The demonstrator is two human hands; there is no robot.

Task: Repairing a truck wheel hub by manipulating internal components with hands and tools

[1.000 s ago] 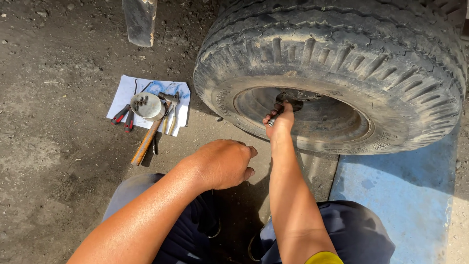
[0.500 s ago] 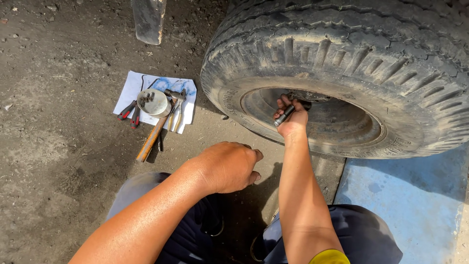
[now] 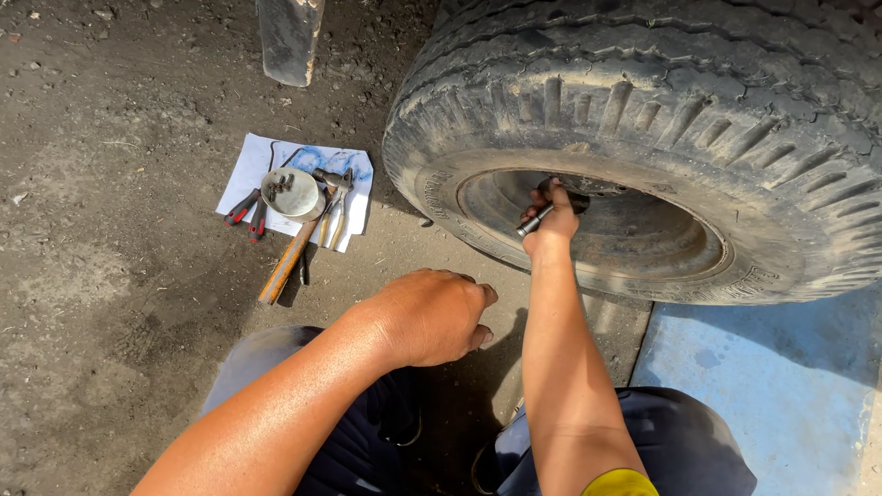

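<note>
The right hand (image 3: 554, 219) is closed around a small metal tool (image 3: 533, 220) with a dark handle. The tool is inside the hollow centre of a big tyre (image 3: 643, 119). Its long axis is tilted: the shiny end points down and to the left, out of the fist, and the other end goes up and to the right toward the hub, where the fingers hide it. The right arm is stretched straight forward from the lap to the wheel.

The left hand (image 3: 432, 317) holds nothing; its fingers are curled loosely and it rests near the left knee, with the forearm crossing the lower part of the view.

To the left, on the dirt ground, a white sheet (image 3: 253, 165) lies with a round metal bowl (image 3: 289, 191), red-handled pliers (image 3: 246, 209) and a wooden-handled hammer (image 3: 287, 262) on it. A blue panel (image 3: 763, 395) lies under the tyre on the right.
</note>
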